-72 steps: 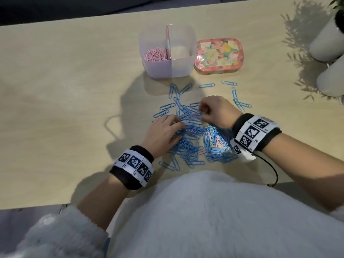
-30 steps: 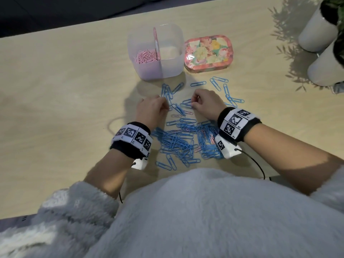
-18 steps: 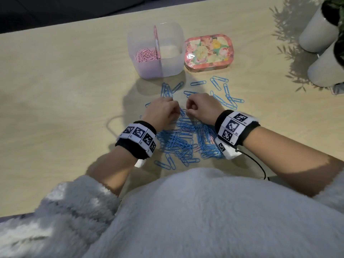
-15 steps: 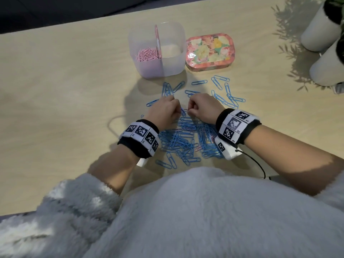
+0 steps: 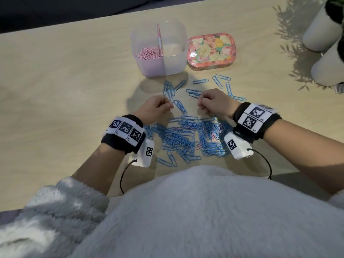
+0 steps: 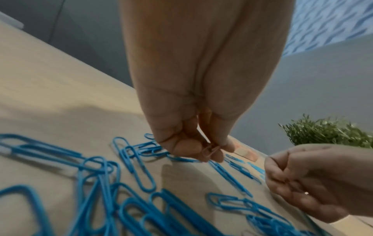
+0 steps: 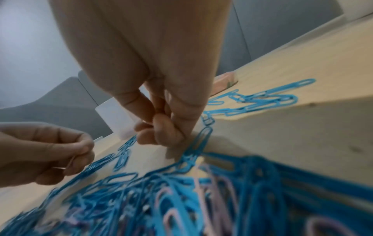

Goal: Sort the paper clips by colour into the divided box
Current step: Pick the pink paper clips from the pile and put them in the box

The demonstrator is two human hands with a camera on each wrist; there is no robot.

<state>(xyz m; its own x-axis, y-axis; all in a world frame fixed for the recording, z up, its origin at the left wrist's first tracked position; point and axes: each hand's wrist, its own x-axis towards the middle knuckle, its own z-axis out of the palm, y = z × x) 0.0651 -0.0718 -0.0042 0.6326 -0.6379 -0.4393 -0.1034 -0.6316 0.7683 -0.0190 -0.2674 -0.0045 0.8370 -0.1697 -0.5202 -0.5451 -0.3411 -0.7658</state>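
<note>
A clear divided box (image 5: 175, 53) stands at the back, with pink clips (image 5: 149, 53) in its left compartment. Blue paper clips (image 5: 184, 138) lie heaped on the table near me, with a few pink ones (image 7: 171, 212) mixed in. My left hand (image 5: 170, 106) hovers past the heap and pinches a small pink clip (image 6: 210, 150) between thumb and fingers. My right hand (image 5: 200, 101) is level with it, fingers curled into a tight pinch. Only a small pale glint (image 6: 305, 193) shows in that pinch, so the colour of what it holds is unclear.
A floral tin (image 5: 211, 50) sits right of the box. Loose blue clips (image 5: 221, 82) are scattered between the box and my hands. Two white plant pots (image 5: 320, 32) stand at the far right edge. The table's left side is bare wood.
Both hands left the heap and moved forward, met close together, and have now drawn apart. The left one has come up holding a pink clip.
</note>
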